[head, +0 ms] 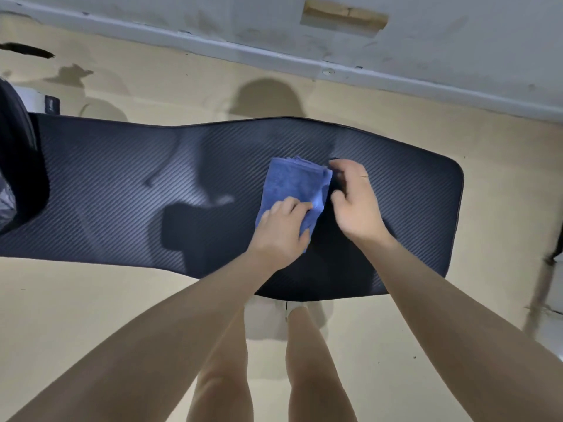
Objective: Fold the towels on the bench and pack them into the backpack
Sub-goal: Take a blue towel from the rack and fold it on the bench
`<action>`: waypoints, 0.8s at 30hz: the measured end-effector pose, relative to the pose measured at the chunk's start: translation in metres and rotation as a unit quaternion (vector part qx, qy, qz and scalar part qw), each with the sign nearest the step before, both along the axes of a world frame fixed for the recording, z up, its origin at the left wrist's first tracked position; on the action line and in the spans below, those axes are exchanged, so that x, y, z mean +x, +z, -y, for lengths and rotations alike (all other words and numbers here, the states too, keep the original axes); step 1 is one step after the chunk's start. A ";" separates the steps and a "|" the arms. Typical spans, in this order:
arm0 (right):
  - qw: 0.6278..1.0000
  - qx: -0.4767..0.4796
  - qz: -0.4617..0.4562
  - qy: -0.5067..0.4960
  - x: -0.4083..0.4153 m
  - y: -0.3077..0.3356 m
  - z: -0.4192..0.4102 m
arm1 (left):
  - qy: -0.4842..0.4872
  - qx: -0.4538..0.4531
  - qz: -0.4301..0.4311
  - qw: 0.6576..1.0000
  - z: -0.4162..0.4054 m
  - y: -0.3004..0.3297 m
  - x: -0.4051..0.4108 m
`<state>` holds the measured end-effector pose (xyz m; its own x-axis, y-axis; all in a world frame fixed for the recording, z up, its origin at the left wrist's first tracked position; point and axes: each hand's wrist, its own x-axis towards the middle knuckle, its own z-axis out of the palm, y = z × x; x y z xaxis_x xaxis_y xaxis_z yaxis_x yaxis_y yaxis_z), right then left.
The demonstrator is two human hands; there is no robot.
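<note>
On the bench (122, 178), left hand (278, 229) presses the folded blue towel (292, 184) flat while right hand (353, 199), fingers curled, pinches its edge; letting go risks it springing open.

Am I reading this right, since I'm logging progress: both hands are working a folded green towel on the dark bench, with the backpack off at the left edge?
Not quite: the towel is blue, not green, as the head view shows. The rest holds: the left hand and right hand work it on the dark bench, with the backpack at the left edge.

Left hand (281, 228) flat, right hand (355, 199) curled
</note>
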<state>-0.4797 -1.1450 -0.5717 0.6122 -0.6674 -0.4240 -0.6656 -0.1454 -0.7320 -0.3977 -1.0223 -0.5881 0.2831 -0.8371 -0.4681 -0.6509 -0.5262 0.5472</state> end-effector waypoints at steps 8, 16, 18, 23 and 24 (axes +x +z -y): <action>0.859 -0.250 -0.070 0.442 -0.033 -0.043 0.005 | -0.097 -0.036 0.105 0.989 -0.038 -0.034 -0.019; 0.846 -0.150 -0.136 0.493 -0.025 -0.051 0.035 | -0.139 -0.128 0.168 0.968 -0.042 -0.060 0.003; 0.845 -0.140 -0.143 0.496 -0.023 -0.050 0.037 | -0.127 -0.160 0.157 0.966 -0.041 -0.063 0.009; 0.854 -0.129 -0.155 0.480 -0.015 -0.037 0.032 | -0.078 -0.165 0.042 0.982 -0.034 -0.041 0.025; 0.860 -0.135 -0.145 0.470 -0.012 -0.031 0.029 | -0.067 -0.146 0.028 0.987 -0.035 -0.034 0.029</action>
<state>-0.4919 -1.1740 -0.6025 0.8294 -0.0327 -0.5577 -0.3096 -0.8579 -0.4101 -0.3686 -0.9877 -0.6219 0.1795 -0.9655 -0.1888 -0.7368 -0.2590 0.6245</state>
